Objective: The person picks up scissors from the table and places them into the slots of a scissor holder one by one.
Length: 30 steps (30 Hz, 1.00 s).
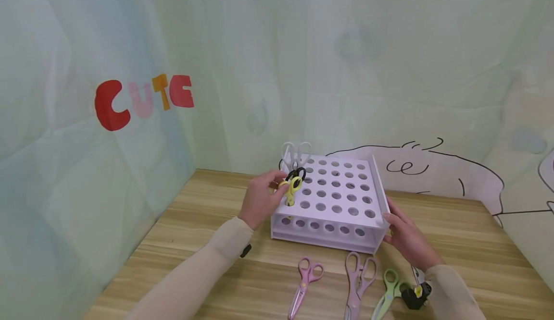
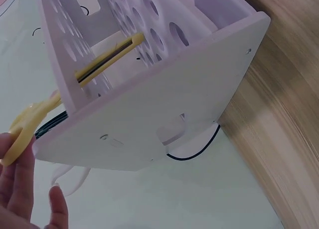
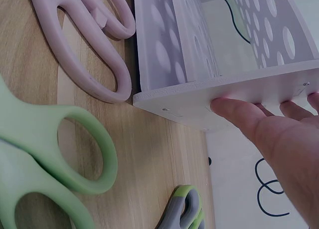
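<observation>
My left hand pinches the handle of the yellow scissors, whose blades stand down in a hole at the left edge of the white rack. My right hand lies with straight fingers flat against the rack's right side, holding nothing. Behind the yellow pair, black scissors and white scissors stand in the rack too. In front of the rack, on the wooden table, lie small pink scissors, larger pink scissors and green scissors. My right sleeve hides part of a dark pair beside the green ones.
</observation>
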{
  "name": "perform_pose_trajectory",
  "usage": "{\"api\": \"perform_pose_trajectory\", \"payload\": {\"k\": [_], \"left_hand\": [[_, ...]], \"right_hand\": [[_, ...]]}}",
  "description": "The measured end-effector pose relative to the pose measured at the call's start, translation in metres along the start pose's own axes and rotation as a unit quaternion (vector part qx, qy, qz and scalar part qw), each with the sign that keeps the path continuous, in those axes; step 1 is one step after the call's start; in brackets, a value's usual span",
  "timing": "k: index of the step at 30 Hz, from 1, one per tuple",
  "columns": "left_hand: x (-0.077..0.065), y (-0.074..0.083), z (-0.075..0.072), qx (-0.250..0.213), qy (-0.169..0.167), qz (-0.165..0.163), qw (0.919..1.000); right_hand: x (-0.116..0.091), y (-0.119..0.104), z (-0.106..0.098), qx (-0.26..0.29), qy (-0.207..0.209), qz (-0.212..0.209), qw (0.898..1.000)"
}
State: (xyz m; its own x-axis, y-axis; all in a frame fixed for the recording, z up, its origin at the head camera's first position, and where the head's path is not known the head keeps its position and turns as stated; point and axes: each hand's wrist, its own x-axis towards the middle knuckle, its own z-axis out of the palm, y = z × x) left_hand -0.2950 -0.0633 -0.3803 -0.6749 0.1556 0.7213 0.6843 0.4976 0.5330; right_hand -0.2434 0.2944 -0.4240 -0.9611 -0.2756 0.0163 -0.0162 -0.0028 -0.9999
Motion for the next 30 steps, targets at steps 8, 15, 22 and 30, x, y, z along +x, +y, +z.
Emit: {"api": "perform_pose_trajectory", "payload": {"k": [8,15,22,30], "left_hand": [[-0.003,-0.003,0.000,0.034,-0.008,0.036,0.9987],[-0.006,-0.003,0.001,0.044,-0.014,0.045,0.9979],[-0.010,-0.005,0.003,0.064,-0.023,0.060,0.9959],[-0.013,-0.011,0.006,0.090,-0.034,0.093,0.9910]], "right_hand": [[0.001,-0.001,0.002,-0.010,0.007,0.009,1.000],[0.000,0.000,0.001,-0.011,0.003,0.003,1.000],[0.000,0.001,0.000,-0.012,0.002,0.001,1.000],[-0.001,-0.001,0.000,-0.003,-0.004,-0.001,1.000]]}}
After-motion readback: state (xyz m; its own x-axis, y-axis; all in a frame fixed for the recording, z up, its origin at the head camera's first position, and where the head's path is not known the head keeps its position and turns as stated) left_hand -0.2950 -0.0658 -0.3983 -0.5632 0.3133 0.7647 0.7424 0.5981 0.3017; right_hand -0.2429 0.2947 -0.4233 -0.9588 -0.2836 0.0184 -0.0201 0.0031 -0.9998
